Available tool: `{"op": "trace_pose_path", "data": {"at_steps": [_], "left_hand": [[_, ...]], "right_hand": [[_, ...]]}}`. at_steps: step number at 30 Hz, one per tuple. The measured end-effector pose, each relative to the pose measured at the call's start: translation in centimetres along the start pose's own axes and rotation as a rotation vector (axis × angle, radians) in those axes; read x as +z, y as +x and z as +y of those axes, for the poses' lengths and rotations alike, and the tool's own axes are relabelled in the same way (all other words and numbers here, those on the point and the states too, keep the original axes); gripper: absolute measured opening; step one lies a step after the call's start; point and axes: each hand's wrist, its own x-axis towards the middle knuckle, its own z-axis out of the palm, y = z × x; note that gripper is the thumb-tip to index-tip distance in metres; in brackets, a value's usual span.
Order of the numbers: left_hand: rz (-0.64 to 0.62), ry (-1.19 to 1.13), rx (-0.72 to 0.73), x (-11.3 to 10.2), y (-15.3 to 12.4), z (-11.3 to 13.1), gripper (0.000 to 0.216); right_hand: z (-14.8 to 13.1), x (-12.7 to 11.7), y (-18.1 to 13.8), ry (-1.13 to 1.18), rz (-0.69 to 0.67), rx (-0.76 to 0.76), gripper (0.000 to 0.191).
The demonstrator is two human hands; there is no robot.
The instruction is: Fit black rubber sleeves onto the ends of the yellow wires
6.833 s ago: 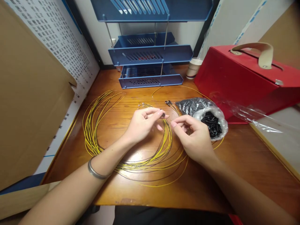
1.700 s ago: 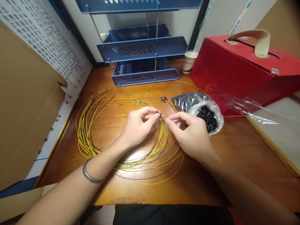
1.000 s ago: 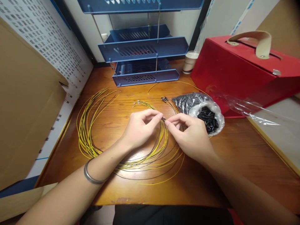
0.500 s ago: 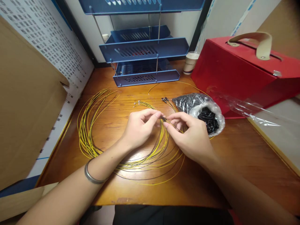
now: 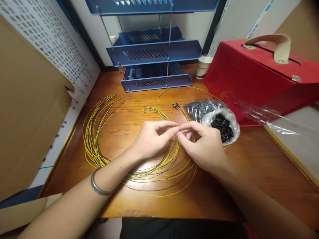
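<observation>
My left hand (image 5: 154, 137) pinches thumb to fingers, and its tips meet those of my right hand (image 5: 201, 142), also closed in a pinch. Between the fingertips is a small black sleeve on a thin yellow wire, now almost wholly covered by them. Beneath both hands lies a big loose coil of yellow and black wires (image 5: 93, 149) on the wooden table (image 5: 139, 205). Some stripped wire ends (image 5: 147, 109) point left beyond my left hand. A few wires with black tips (image 5: 176, 105) lie beyond my right hand.
By my right hand stands an open plastic bag of black sleeves (image 5: 221, 126). Behind it are a red box (image 5: 244, 76) with a beige handle and a paper cup (image 5: 203, 66). A blue tiered tray rack (image 5: 154, 53) stands at the back; cardboard (image 5: 27, 109) borders the left.
My left hand has shifted slightly right and closed up against my right fingertips. The black sleeve that showed between them is now hidden. The right hand has barely moved.
</observation>
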Motion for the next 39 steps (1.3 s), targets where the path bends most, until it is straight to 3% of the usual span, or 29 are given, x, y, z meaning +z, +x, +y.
{"op": "trace_pose_path", "data": {"at_steps": [4, 11, 25, 29, 39], "left_hand": [[-0.101, 0.040, 0.050, -0.1, -0.1, 0.1, 0.038], [-0.095, 0.043, 0.070, 0.0, -0.2, -0.2, 0.048], [0.007, 0.047, 0.059, -0.2, 0.1, -0.9, 0.049], [0.046, 0.023, 0.050, -0.3, 0.2, -0.8, 0.038], [0.216, -0.073, -0.050, -0.5, 0.7, -0.2, 0.036]], "right_hand": [[-0.1, -0.1, -0.1, 0.011, -0.037, -0.039, 0.009], [-0.1, 0.0, 0.0, 0.022, -0.059, -0.033, 0.008], [-0.1, -0.1, 0.1, 0.021, -0.103, -0.038, 0.009], [-0.1, -0.1, 0.0, 0.012, -0.108, -0.033, 0.009], [-0.2, -0.1, 0.1, 0.002, -0.133, -0.027, 0.009]]}}
